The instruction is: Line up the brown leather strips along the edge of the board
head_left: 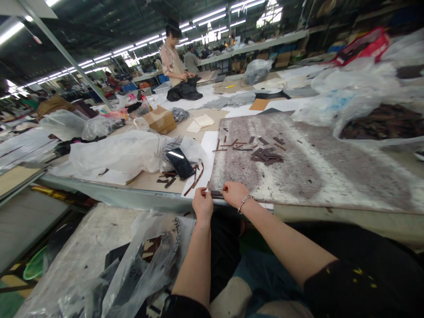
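Observation:
Between my two hands a short dark brown strip (216, 193) is stretched level at the table's front edge. My left hand (202, 204) pinches its left end, fingers closed. The right end is in the closed fingers of my right hand (234, 193), which has a bracelet at the wrist. Just beyond lies a brown-and-white stained board (298, 176). On it are a small pile of dark brown strips (266, 155) and several thin, loose reddish-brown strips (232, 144). What the strip is made of cannot be told.
Left of the board, a black phone (180, 162) rests against a white plastic bundle (115, 152). A clear bag of brown scraps (384, 121) stands at the right. Below left, an open plastic bag (142, 260) holds dark pieces. Across the table stands a person (172, 62) handling black material.

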A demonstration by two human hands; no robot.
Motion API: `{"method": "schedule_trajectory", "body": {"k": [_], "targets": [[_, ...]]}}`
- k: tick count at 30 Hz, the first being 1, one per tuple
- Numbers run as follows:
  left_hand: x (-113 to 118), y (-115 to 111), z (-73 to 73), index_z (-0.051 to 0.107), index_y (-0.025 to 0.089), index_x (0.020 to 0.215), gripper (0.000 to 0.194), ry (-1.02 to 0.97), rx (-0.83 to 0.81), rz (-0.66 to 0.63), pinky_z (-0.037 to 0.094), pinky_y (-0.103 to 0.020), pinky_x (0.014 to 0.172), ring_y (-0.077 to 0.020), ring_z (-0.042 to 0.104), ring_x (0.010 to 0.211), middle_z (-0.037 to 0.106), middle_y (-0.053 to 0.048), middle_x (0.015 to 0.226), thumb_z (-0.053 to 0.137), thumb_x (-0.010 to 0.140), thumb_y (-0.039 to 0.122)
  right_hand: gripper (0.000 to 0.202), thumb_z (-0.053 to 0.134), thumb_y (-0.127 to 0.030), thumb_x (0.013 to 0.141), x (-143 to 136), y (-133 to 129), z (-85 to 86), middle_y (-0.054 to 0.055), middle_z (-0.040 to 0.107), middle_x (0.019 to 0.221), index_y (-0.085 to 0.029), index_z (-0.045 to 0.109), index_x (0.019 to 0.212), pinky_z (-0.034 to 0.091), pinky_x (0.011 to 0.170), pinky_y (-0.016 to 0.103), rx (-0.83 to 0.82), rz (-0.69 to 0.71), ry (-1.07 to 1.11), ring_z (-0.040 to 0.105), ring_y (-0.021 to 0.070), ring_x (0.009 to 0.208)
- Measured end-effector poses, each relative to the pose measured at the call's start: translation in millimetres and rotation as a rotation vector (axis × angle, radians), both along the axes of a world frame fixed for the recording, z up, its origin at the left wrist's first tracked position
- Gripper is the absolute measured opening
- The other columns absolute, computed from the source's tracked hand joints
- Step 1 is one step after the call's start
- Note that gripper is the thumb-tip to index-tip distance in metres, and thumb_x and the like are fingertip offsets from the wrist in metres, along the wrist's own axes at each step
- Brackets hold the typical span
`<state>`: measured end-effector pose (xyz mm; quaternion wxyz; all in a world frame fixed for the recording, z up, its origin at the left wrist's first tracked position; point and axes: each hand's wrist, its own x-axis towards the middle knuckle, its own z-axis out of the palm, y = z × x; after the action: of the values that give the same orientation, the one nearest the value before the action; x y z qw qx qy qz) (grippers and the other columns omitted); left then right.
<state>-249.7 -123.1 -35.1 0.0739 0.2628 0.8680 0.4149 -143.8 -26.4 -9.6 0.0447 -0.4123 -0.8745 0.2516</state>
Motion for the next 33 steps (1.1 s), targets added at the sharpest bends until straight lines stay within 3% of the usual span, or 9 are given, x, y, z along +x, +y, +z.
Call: {"method": "schedule_trajectory", "body": {"k": [3,7,12,16,19,22,26,29,33], "targets": [[1,0,1.0,0.058,0.019,0.093,0.02,-0.001,-0.007,0.005,0.043,-0.029,0.071,-0.019,0.062,0.075,0.065,-0.003,0.076,0.054,0.075,0.026,0.021,0.053,-0.034,0.083,0,-6,1.4,0.007,0.066,0.086,-0.022,0.064,0.096,0.042,0.07,0.03,0.049,0.011,-0.02,0.06,0.0217,0.081],[1,0,1.7,0.058,0.019,0.093,0.02,-0.003,-0.006,0.013,0.043,-0.029,0.071,-0.0188,0.062,0.075,0.066,-0.002,0.075,0.056,0.074,0.027,0.021,0.045,-0.028,0.09,4,-17,2.5,0.01,0.061,0.094,-0.02,0.065,0.092,0.041,0.067,0.029,0.265,0.098,-0.008,0.056,0.0214,0.084],[-1,1,0.4,0.058,0.019,0.093,0.02,-0.002,0.006,0.009,0.044,-0.029,0.07,-0.0179,0.062,0.072,0.065,-0.002,0.074,0.057,0.074,0.028,0.028,0.039,-0.018,0.091,15,-27,-2.2,0.009,0.058,0.102,-0.021,0.066,0.099,0.037,0.079,0.033,0.436,0.339,0.101,0.046,0.0225,0.094],[1,-1,0.2,0.059,0.019,0.095,0.02,0.007,0.01,0.006,0.046,-0.03,0.073,-0.0178,0.061,0.073,0.064,-0.003,0.078,0.054,0.077,0.025,0.034,0.039,-0.017,0.09,23,-34,-10.4,0.009,0.057,0.111,-0.024,0.06,0.116,0.03,0.093,0.042,0.452,0.309,0.123,0.04,0.0258,0.104],[10,-8,1.8,0.062,0.016,0.097,0.025,0.19,0.044,-0.011,0.045,-0.032,0.083,-0.0197,0.059,0.088,0.062,-0.009,0.093,0.044,0.081,0.018,0.038,0.041,-0.016,0.088,24,-39,-14.7,0.008,0.053,0.12,-0.026,0.057,0.121,0.021,0.102,0.046,0.436,0.271,0.109,0.034,0.027,0.113],[24,-16,2.4,0.064,0.015,0.105,0.035,0.484,0.064,-0.178,0.04,-0.035,0.094,-0.0217,0.054,0.103,0.06,-0.012,0.107,0.038,0.082,0.012,0.039,0.044,-0.018,0.087,24,-38,-13.6,0.005,0.054,0.119,-0.03,0.057,0.121,0.019,0.103,0.049,0.378,0.242,0.123,0.035,0.0263,0.113],[35,-20,-0.3,0.063,0.015,0.113,0.042,0.647,-0.029,-0.425,0.038,-0.039,0.098,-0.0249,0.054,0.105,0.062,-0.012,0.112,0.041,0.078,0.008,0.039,0.05,-0.016,0.082,26,-20,-6.9,0.0,0.059,0.111,-0.037,0.061,0.112,0.024,0.101,0.052,0.212,0.281,0.164,0.045,0.0226,0.107],[37,-17,-2.2,0.066,0.017,0.109,0.038,0.691,-0.065,-0.456,0.04,-0.042,0.095,-0.0275,0.054,0.103,0.064,-0.013,0.109,0.044,0.079,0.013,0.037,0.05,-0.014,0.081,40,11,-1.0,0.0,0.061,0.111,-0.03,0.064,0.111,0.035,0.099,0.036,0.139,0.338,0.256,0.051,0.0168,0.104],[39,-15,-3.6,0.067,0.021,0.11,0.036,0.725,-0.062,-0.446,0.039,-0.045,0.097,-0.0298,0.051,0.108,0.061,-0.013,0.111,0.047,0.08,0.019,0.036,0.048,-0.016,0.085,78,72,5.3,0.006,0.059,0.114,-0.021,0.061,0.118,0.04,0.094,0.027,0.314,0.069,0.299,0.053,0.0156,0.104]]}}
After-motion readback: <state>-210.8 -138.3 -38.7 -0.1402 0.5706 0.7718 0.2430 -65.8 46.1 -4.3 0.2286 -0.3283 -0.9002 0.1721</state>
